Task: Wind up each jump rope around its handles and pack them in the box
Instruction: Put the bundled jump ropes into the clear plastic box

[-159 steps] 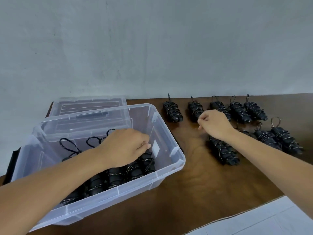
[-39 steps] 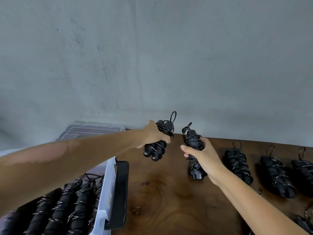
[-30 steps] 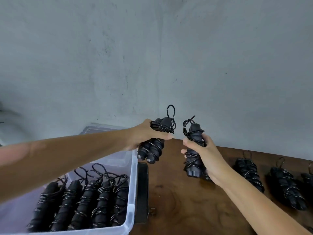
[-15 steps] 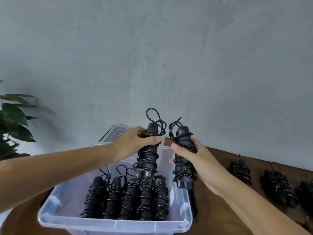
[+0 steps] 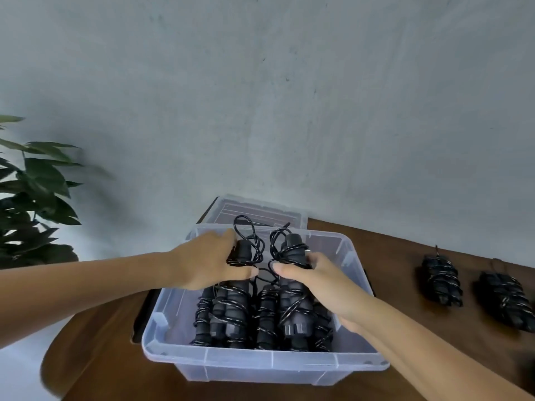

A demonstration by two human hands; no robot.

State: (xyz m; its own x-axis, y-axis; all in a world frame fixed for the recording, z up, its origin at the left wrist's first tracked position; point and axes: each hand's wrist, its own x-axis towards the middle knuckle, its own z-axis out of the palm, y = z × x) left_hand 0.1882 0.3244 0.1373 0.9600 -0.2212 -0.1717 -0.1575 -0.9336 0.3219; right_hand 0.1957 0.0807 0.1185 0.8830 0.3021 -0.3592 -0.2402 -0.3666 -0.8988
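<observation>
A clear plastic box (image 5: 260, 363) stands on the brown table, with several wound black jump ropes (image 5: 267, 316) lying side by side in it. My left hand (image 5: 208, 264) grips one wound jump rope (image 5: 234, 302) inside the box on the left. My right hand (image 5: 315, 282) grips a second wound jump rope (image 5: 295, 308) beside it on the right. Both ropes' loops stick up past my fingers toward the far wall of the box.
The box's clear lid (image 5: 254, 209) lies flat behind the box against the grey wall. Two more wound jump ropes (image 5: 441, 280) (image 5: 509, 302) lie on the table (image 5: 399, 256) to the right. A leafy plant (image 5: 31, 198) stands at the left.
Both hands have moved down and toward me, lowering the two wound ropes from above the box's far rim down onto the ropes inside it.
</observation>
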